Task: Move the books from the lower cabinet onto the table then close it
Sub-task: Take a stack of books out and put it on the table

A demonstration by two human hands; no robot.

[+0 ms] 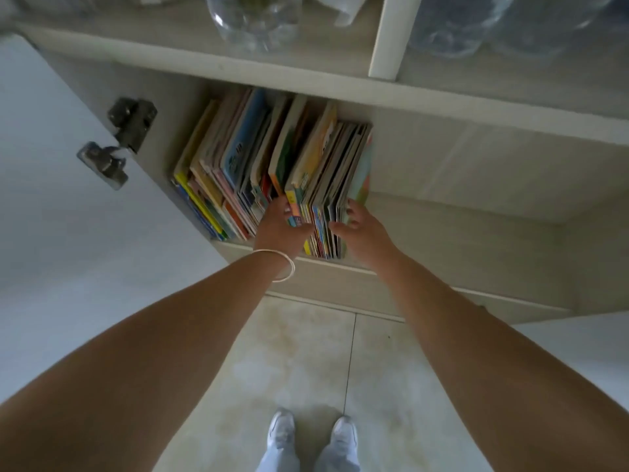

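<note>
Books (272, 161) stand packed in the open lower cabinet (459, 233); left hand (280, 223) and right hand (360, 229) pinch the right-side bunch, fingers curled round its near edges.

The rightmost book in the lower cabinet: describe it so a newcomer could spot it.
Find the open lower cabinet under the shelf of clear bottles. Its row of upright books ends at the right hand. The last one has a pale green and orange cover, facing empty shelf.
</note>
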